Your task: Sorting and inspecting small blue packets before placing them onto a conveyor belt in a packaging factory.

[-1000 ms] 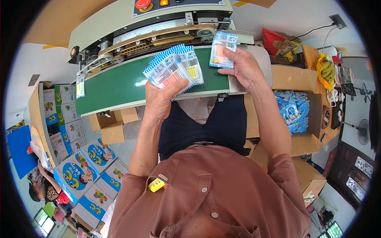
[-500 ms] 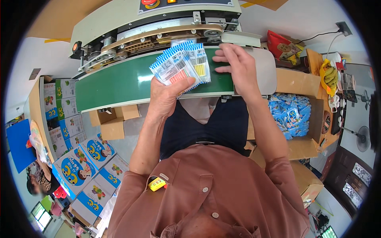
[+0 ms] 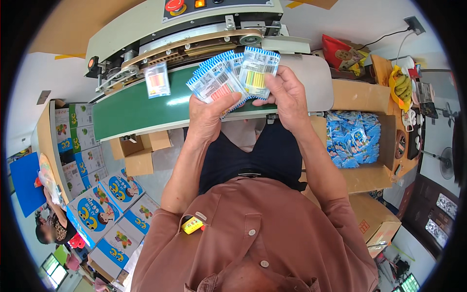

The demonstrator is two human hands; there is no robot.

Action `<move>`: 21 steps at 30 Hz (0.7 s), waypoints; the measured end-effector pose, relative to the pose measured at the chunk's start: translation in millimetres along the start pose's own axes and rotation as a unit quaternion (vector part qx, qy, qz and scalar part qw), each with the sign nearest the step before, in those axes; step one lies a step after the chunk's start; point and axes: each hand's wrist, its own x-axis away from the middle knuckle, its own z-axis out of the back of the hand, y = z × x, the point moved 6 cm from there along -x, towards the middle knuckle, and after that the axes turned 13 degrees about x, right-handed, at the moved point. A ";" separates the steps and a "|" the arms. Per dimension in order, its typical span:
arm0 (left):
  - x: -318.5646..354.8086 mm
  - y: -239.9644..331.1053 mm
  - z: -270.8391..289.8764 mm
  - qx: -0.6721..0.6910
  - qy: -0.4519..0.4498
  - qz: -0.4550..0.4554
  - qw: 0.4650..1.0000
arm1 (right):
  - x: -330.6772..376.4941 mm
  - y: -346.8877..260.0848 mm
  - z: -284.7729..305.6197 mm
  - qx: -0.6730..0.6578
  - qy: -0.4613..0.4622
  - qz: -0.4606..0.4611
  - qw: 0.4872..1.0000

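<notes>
My left hand (image 3: 206, 114) is closed on a fanned stack of small clear plastic packets (image 3: 214, 82) with blue striped edges; pinkish-red sticks show in the front one. Between the fingers and thumb of my right hand (image 3: 288, 95) is a single packet (image 3: 256, 70) with yellow sticks inside, beside the right edge of the stack. Both hands are above the green conveyor belt (image 3: 121, 114) of a band sealing machine (image 3: 146, 41). Farther left, another packet (image 3: 157, 81) hangs from the machine's sealing bands over the belt.
An open cardboard box (image 3: 384, 146) full of blue packets (image 3: 352, 141) stands at the right. Printed cartons (image 3: 95, 209) are stacked at the left, near another person (image 3: 56, 228). A red emergency button (image 3: 175, 6) tops the machine. Bananas (image 3: 403, 87) lie on the right-hand table.
My right hand, open beside the stack before, now grips a packet with yellow sticks. Another packet has come into view at the left of the sealing bands. My left hand still holds the stack.
</notes>
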 end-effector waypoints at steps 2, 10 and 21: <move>0.3 -0.8 -0.8 -0.004 0.000 -0.003 1.000 | -0.4 3.1 4.2 0.021 -0.005 -0.013 1.000; -3.0 12.4 6.9 -0.016 0.007 0.002 1.000 | -24.4 -1.6 55.2 0.130 0.066 -0.103 0.984; -2.0 14.1 14.3 -0.017 0.014 0.000 1.000 | -63.1 13.1 2.2 0.202 -0.069 -0.154 0.965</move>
